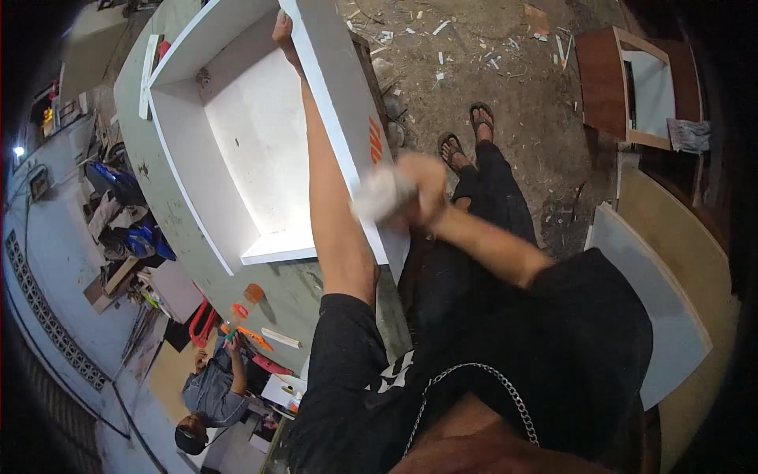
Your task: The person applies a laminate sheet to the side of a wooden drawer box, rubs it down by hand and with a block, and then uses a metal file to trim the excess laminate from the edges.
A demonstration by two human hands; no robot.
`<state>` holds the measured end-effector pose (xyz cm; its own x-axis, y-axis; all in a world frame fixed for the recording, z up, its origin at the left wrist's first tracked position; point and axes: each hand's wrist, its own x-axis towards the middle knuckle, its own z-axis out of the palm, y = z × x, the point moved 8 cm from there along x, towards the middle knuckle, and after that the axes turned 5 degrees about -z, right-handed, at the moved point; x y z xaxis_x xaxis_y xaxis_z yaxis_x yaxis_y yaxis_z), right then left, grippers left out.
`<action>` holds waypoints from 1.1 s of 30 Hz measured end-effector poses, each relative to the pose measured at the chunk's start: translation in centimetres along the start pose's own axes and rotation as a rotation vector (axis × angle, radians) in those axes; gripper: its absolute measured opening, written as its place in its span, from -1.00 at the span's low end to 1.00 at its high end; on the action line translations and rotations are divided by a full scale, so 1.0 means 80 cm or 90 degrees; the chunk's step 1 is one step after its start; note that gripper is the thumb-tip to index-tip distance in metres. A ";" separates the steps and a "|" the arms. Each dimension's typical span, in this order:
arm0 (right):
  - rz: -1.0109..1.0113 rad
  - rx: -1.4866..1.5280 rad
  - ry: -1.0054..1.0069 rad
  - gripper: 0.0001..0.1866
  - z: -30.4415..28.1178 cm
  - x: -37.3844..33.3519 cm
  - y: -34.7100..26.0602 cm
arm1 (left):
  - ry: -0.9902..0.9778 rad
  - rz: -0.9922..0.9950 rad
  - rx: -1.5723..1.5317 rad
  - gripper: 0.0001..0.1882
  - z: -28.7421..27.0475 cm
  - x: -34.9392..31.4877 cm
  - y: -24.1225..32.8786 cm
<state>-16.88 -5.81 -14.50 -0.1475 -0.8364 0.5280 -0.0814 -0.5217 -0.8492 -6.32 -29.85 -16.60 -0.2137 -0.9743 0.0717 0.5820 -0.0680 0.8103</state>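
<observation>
**Silver chain [474, 366] and black shirt [545, 347] up close, white box [324, 95] beyond**

Past that chain, I get the white box resting on a green table [160, 197], its hollow side facing up toward my camera. The left forearm crosses the inside of it, and the left hand [283, 33] touches the far end of its right wall. Most of those fingers are hidden from me, so I cannot tell whether they clamp the edge.

The right hand [426, 186] is closed around a whitish bundle [384, 195]. Both are blurred, held at the outer face of that same wall, near an orange mark [374, 141]; I can't make out whether the bundle presses on it.

Below the right arm I see dark sandals [482, 118] on a floor [474, 67] strewn with pale scraps. Lower left, across the table, a co-worker [217, 395] wears a dark cap.
</observation>
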 end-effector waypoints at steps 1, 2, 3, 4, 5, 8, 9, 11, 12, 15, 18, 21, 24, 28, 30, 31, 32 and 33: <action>0.029 0.058 0.027 -0.45 0.017 0.013 0.048 | 0.001 0.004 0.012 -0.47 -0.003 -0.006 0.013; 0.057 -0.037 0.029 -0.37 0.033 0.048 0.080 | -0.004 0.001 0.017 -0.47 -0.006 -0.011 0.021; 0.038 -0.159 0.097 -0.33 0.021 0.085 0.128 | -0.035 -0.020 -0.010 -0.47 0.011 0.000 -0.004; 0.137 -0.085 0.113 -0.30 0.029 0.143 0.128 | -0.039 -0.010 -0.004 -0.47 0.004 -0.007 0.008; 0.040 -0.234 0.276 -0.32 0.010 0.178 0.150 | -0.082 -0.019 -0.016 -0.48 0.032 0.005 0.002; 0.215 -0.191 0.178 -0.24 0.015 0.240 0.204 | -0.124 0.036 0.038 -0.48 0.079 0.001 0.012; 0.229 -0.155 0.149 -0.24 0.015 0.250 0.197 | -0.109 0.092 0.089 -0.48 0.096 -0.002 0.021; 0.184 -0.140 0.233 -0.26 0.001 0.241 0.161 | -0.044 0.142 0.112 -0.48 0.058 -0.008 0.010; 0.132 -0.245 0.230 -0.31 0.001 0.215 0.181 | -0.022 0.159 0.115 -0.48 0.042 -0.004 -0.005; 0.178 -0.076 0.084 -0.53 0.019 0.094 0.120 | 0.018 -0.025 -0.136 -0.48 -0.038 0.019 -0.011; 0.290 0.164 0.084 -0.51 0.006 -0.055 0.055 | 0.077 -0.012 0.033 -0.48 -0.031 0.011 -0.012; 0.287 0.043 -0.050 -0.43 -0.002 -0.072 0.033 | 0.090 -0.004 0.001 -0.45 -0.015 0.001 -0.010; 0.160 0.001 0.094 -0.45 0.006 0.046 0.069 | 0.098 0.002 0.062 -0.41 -0.044 0.007 -0.002; 0.147 -0.194 0.233 -0.29 0.023 0.218 0.195 | 0.041 -0.041 0.033 -0.44 -0.008 0.006 -0.008; 0.319 -0.277 0.149 -0.20 0.021 0.275 0.252 | 0.075 -0.116 -0.038 -0.44 -0.013 0.006 -0.029; 0.326 -0.271 0.162 -0.18 0.016 0.284 0.264 | 0.087 -0.106 -0.022 -0.45 -0.006 0.008 -0.030; 0.328 -0.261 0.170 -0.16 0.015 0.290 0.271 | 0.103 -0.088 -0.006 -0.46 0.004 0.005 -0.024; 0.330 -0.253 0.181 -0.14 0.008 0.292 0.278 | 0.116 -0.073 0.008 -0.47 0.017 0.009 -0.022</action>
<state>-21.50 -37.10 -21.07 -0.5124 -0.8552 0.0782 -0.2767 0.0782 -0.9578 -8.53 -30.14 -17.19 -0.1320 -0.9832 -0.1263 0.5524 -0.1788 0.8142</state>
